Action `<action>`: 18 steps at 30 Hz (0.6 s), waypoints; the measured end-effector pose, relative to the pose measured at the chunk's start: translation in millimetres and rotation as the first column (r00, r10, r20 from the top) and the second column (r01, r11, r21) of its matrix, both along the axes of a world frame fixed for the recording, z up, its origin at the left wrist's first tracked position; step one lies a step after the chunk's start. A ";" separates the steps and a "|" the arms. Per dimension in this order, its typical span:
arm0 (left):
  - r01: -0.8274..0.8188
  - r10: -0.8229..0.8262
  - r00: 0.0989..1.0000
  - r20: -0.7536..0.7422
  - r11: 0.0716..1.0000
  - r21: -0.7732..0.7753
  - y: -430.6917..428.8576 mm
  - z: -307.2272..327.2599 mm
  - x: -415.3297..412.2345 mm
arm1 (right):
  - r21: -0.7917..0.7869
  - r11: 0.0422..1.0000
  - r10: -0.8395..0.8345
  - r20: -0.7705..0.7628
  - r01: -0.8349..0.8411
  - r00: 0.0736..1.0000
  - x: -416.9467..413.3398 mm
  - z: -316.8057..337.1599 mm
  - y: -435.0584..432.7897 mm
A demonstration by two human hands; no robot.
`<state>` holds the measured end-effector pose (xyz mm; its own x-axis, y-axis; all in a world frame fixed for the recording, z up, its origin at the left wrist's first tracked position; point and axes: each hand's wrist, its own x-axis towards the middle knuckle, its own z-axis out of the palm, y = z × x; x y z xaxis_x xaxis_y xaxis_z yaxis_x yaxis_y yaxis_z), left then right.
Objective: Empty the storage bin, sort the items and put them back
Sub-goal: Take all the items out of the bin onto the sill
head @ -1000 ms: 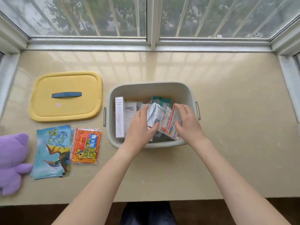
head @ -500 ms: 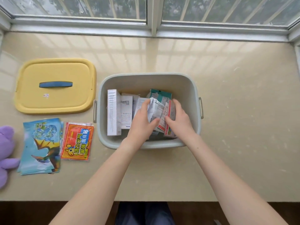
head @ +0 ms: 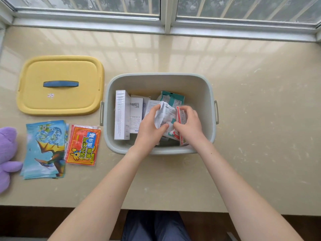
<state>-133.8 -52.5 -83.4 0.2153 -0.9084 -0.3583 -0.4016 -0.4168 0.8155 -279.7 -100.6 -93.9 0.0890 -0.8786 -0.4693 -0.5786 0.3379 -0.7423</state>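
The grey storage bin [head: 213,94] sits near the middle of the table [head: 260,136], open, with both of your hands down inside it. Your left hand [head: 149,126] grips a crumpled white packet [head: 165,113]: its fingers [head: 155,108] curl over the packet's far edge and the thumb presses its near side. Your right hand [head: 190,126] holds a red-and-white packet [head: 181,116] standing on edge just beside the white one, with the fingers [head: 188,110] hooked over its top and the thumb tucked in toward your left hand. The two hands nearly touch.

Behind the hands a teal packet [head: 171,99] leans against the other contents. At the bin's left side a tall white box [head: 121,115] stands on its long edge, with a shorter white box [head: 136,117] touching it on the right.

Left of the bin the yellow lid [head: 60,105] lies flat on the table, its blue handle [head: 60,84] facing up. Nearer to you, an orange packet [head: 83,146] with printed characters lies just beside a stack of blue picture cards [head: 44,150]. A purple plush toy [head: 7,153] shows partly at the left edge. A window [head: 243,7] runs along the far side of the table.
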 end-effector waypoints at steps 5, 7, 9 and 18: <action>-0.006 0.006 1.000 0.018 1.000 0.004 3.2 -0.9 -0.8 | -0.067 0.998 -0.014 -0.053 0.010 0.998 3.0 0.9 4.1; -0.004 0.004 1.000 0.027 1.000 -0.005 4.9 -0.3 -0.3 | -0.110 0.994 -0.031 -0.112 0.019 0.993 2.8 0.9 6.8; -0.005 0.005 0.999 0.034 1.000 -0.019 6.3 0.0 0.2 | -0.116 0.993 -0.041 -0.171 0.021 0.984 1.0 0.1 9.5; -0.056 0.057 0.998 0.019 0.997 -0.062 10.9 11.7 -3.8 | -0.225 0.971 -0.132 -0.203 0.085 0.970 -1.7 19.6 18.9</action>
